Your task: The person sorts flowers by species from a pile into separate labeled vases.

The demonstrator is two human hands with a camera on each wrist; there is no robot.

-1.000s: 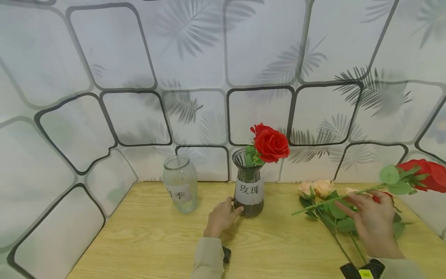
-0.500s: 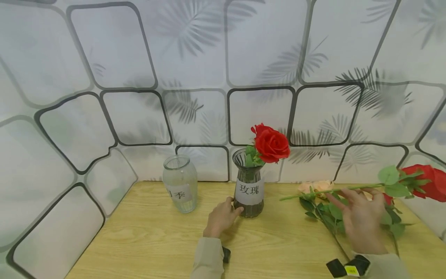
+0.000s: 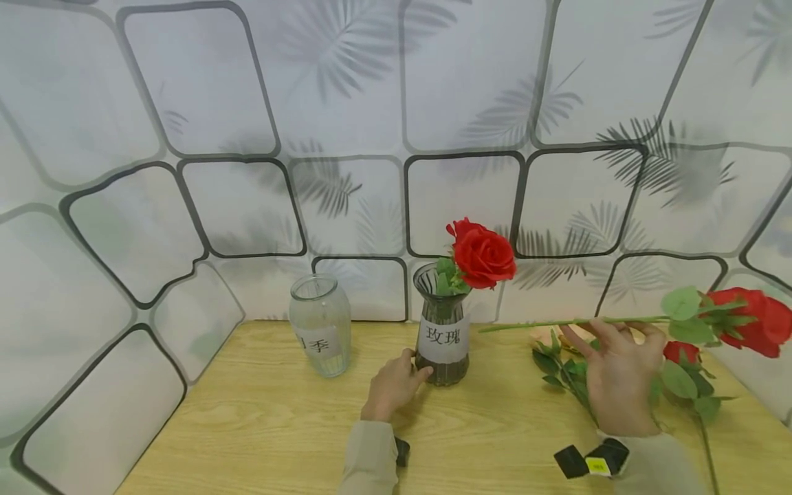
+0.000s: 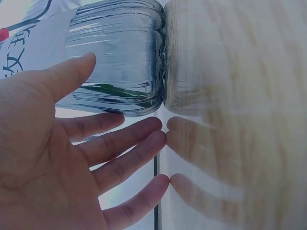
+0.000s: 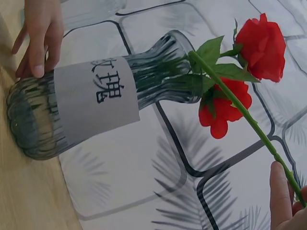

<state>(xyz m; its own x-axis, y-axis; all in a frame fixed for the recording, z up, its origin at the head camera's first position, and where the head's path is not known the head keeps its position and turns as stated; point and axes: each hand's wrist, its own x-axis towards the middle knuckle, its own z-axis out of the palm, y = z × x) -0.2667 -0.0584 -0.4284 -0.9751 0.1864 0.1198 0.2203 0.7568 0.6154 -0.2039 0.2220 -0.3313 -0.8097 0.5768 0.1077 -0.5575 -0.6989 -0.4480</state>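
In the head view, my left hand (image 3: 394,386) touches the base of a grey ribbed glass vase (image 3: 443,344) that bears a white label. The left wrist view shows its thumb (image 4: 79,69) against the glass, with the other fingers fairly straight beside the vase, low at the tabletop. Red roses (image 3: 485,257) stand in the vase. My right hand (image 3: 621,378) pinches the green stem of another red rose (image 3: 751,320), held nearly level, bloom to the right. That stem's tip (image 3: 485,329) points at the vase; in the right wrist view it overlaps the vase's mouth.
A clear glass vase (image 3: 320,326) with a white label stands left of the grey one. On the wooden table (image 3: 260,426), peach flowers, another red rose (image 3: 683,353) and leafy stems (image 3: 687,385) lie at the right, partly behind my right hand. A patterned backdrop (image 3: 346,206) rises behind.
My right hand has moved left with the rose, its stem tip now nearer the vase and the stem more level. My left hand and both vases have stayed in place.
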